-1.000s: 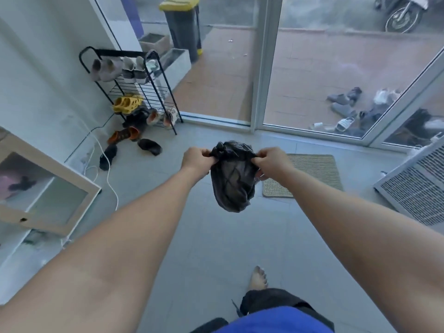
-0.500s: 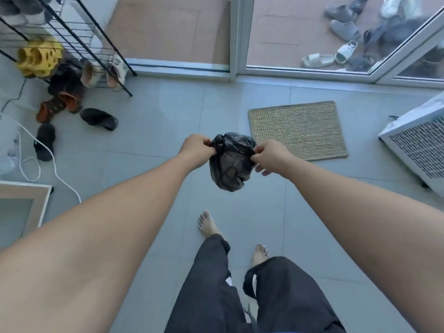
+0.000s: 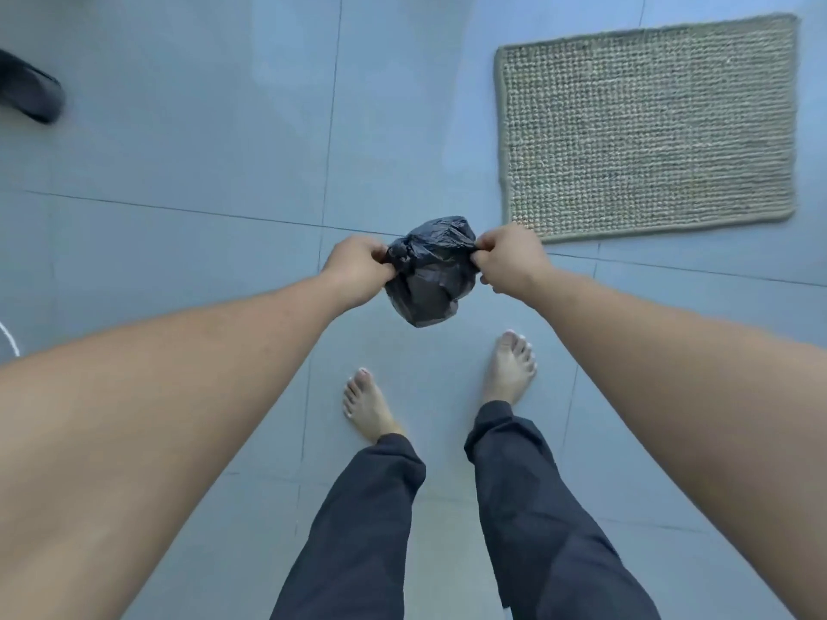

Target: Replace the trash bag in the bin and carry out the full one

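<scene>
A small black trash bag (image 3: 427, 279), crumpled and bunched at the top, hangs in the air in front of me above the grey floor tiles. My left hand (image 3: 358, 266) pinches its top edge on the left side. My right hand (image 3: 510, 257) pinches the top edge on the right side. Both arms are stretched forward. The bag's contents are hidden. No bin is in view.
A woven beige doormat (image 3: 649, 127) lies on the floor at the upper right. A black shoe (image 3: 29, 89) sits at the far left edge. My bare feet (image 3: 510, 373) and dark trousers (image 3: 537, 507) are below the bag. A white cable (image 3: 11, 340) shows at the left edge.
The view has tilted down to the floor; the doors, shoe rack and fan have left the frame. Both hands still hold the bag's top, and I have stepped closer to the mat.
</scene>
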`<state>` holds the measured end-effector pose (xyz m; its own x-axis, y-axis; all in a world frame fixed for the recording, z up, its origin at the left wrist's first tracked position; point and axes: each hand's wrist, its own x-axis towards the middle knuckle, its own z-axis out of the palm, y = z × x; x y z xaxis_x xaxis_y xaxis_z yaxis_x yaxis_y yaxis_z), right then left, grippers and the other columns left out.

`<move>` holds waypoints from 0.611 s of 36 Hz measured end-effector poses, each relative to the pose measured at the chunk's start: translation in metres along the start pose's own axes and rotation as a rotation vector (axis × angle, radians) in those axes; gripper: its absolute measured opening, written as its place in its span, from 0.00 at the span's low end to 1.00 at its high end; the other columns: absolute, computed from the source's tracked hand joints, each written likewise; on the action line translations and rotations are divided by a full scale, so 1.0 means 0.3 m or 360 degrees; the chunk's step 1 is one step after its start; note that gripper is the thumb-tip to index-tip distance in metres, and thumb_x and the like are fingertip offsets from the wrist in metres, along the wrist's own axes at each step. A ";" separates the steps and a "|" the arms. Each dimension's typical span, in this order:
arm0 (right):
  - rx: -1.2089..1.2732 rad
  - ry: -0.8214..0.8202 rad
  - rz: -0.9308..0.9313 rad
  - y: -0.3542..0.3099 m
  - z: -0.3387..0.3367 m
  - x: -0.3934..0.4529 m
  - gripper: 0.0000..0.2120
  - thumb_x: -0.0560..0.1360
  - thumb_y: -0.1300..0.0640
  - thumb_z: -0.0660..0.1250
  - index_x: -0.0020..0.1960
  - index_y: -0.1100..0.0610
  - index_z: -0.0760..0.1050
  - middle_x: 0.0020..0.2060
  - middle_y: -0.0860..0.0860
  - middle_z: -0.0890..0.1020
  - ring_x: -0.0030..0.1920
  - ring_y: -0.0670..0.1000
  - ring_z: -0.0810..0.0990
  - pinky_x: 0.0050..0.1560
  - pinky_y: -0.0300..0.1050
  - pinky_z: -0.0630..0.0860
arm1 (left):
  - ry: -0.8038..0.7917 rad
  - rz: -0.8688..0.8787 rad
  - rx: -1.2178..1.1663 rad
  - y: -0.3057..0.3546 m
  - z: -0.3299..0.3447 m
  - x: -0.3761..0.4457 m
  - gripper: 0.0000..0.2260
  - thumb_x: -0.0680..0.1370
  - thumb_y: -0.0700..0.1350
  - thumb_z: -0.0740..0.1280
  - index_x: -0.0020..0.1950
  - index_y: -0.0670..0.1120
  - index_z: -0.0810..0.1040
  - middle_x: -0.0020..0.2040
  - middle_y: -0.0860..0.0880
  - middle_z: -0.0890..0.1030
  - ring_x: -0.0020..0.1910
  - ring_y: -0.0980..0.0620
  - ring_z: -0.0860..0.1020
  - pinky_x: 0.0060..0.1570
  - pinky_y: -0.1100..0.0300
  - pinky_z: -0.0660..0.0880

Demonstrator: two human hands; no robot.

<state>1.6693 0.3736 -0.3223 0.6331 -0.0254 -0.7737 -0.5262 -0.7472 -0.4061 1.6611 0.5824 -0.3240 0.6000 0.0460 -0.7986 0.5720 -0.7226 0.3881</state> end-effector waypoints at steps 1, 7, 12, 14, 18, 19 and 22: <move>0.0023 0.0016 0.0010 0.022 0.019 0.053 0.11 0.73 0.63 0.59 0.44 0.59 0.81 0.42 0.60 0.85 0.46 0.60 0.84 0.47 0.56 0.82 | -0.0001 -0.0018 -0.0014 -0.011 0.026 0.057 0.08 0.73 0.43 0.68 0.44 0.38 0.81 0.47 0.38 0.84 0.43 0.43 0.81 0.51 0.44 0.80; 0.0066 0.0123 0.0044 0.082 0.061 0.201 0.14 0.76 0.59 0.62 0.57 0.55 0.81 0.51 0.56 0.85 0.51 0.55 0.81 0.50 0.41 0.75 | 0.0012 -0.0046 -0.0149 -0.026 0.096 0.221 0.08 0.75 0.44 0.68 0.51 0.45 0.83 0.49 0.44 0.84 0.45 0.47 0.79 0.48 0.54 0.79; 0.0024 0.0089 0.0116 0.075 0.039 0.209 0.22 0.77 0.56 0.63 0.71 0.55 0.71 0.63 0.56 0.80 0.62 0.56 0.78 0.62 0.46 0.74 | 0.0042 -0.0130 -0.0175 0.002 0.092 0.238 0.15 0.76 0.47 0.68 0.63 0.48 0.78 0.56 0.50 0.79 0.50 0.51 0.77 0.48 0.62 0.71; -0.0037 0.0065 0.0110 0.057 0.012 0.185 0.24 0.76 0.55 0.62 0.72 0.54 0.68 0.65 0.55 0.78 0.64 0.57 0.76 0.65 0.51 0.73 | 0.0014 -0.0140 -0.0134 0.024 0.073 0.220 0.16 0.77 0.46 0.66 0.64 0.48 0.77 0.58 0.50 0.79 0.52 0.50 0.76 0.50 0.62 0.70; -0.0135 0.0043 0.0087 0.006 -0.052 0.129 0.25 0.77 0.54 0.61 0.74 0.54 0.65 0.67 0.54 0.77 0.65 0.57 0.75 0.65 0.52 0.73 | -0.0024 -0.0075 0.0059 0.083 0.015 0.166 0.16 0.78 0.47 0.63 0.66 0.48 0.75 0.63 0.48 0.78 0.59 0.47 0.77 0.53 0.61 0.70; -0.0154 0.0048 0.0082 -0.017 -0.076 0.109 0.25 0.78 0.54 0.61 0.74 0.54 0.65 0.67 0.54 0.76 0.65 0.57 0.75 0.65 0.52 0.73 | -0.0027 -0.0067 0.0093 0.104 -0.012 0.142 0.17 0.79 0.47 0.63 0.67 0.47 0.75 0.64 0.48 0.78 0.60 0.47 0.77 0.55 0.61 0.70; -0.0202 0.0083 0.0007 -0.098 -0.148 0.048 0.26 0.78 0.54 0.60 0.75 0.54 0.64 0.70 0.54 0.74 0.65 0.58 0.75 0.64 0.51 0.74 | 0.0017 0.0020 0.0156 0.161 -0.091 0.086 0.19 0.80 0.47 0.60 0.70 0.45 0.72 0.69 0.47 0.75 0.66 0.46 0.74 0.61 0.60 0.68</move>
<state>1.7190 0.3657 -0.3000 0.6614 -0.0609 -0.7475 -0.4551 -0.8248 -0.3355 1.7194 0.5675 -0.3133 0.6129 0.0438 -0.7889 0.5074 -0.7872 0.3505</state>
